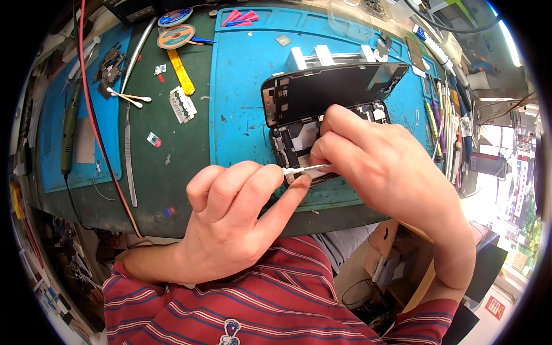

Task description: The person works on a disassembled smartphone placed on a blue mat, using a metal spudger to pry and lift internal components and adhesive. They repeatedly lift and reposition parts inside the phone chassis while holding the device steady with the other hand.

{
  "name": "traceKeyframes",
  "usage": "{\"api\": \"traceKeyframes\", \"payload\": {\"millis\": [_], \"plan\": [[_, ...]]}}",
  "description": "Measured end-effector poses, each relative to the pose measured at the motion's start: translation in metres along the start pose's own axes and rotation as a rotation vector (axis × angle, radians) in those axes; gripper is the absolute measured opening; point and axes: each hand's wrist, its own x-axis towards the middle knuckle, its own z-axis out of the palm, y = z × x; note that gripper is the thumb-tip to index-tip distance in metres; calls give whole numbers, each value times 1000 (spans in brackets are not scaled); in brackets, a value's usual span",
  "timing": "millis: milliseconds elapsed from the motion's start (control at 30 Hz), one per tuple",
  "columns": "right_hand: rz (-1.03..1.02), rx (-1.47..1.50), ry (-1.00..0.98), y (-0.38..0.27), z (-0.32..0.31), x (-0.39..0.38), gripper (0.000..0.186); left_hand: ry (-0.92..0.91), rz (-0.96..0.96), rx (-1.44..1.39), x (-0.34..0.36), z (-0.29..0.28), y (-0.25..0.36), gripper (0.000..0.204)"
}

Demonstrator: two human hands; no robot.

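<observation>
An opened smartphone lies on the blue mat, its dark screen panel (pixel 339 89) tilted up at the back and its body (pixel 280 144) showing inner parts. At the body's near edge, my left hand (pixel 230 215) is closed, fingertips on the white end of a thin whitish-grey strip or stick (pixel 307 169). My right hand (pixel 388 155) reaches over the phone from the right with fingers pinched. The other end of the thin piece runs to those fingertips. Whether it is a swab, a strip or a tool tip cannot be made out. My right hand hides part of the phone's interior.
A white-and-metal holder (pixel 322 56) stands behind the screen panel. On the blue mat (pixel 236 103) lie pink and blue tips (pixel 238 19). Leftward are a razor blade (pixel 182 105), cotton swabs (pixel 131 99), a scalpel handle (pixel 130 161) and a red cable (pixel 95 123). Pens and tools (pixel 440 115) line the right.
</observation>
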Motion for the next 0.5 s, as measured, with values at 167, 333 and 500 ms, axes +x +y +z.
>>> {"api": "traceKeyframes", "payload": {"millis": [167,333,500], "plan": [[29,19,-40,-7,-8,6,10,-68,-27,-20,2,-8,0,54],[54,63,-16,-4,-17,-4,25,-88,-22,-31,3,-9,-1,60],[183,120,93,-18,-26,-23,39,-83,-34,-30,2,-8,-1,61]]}}
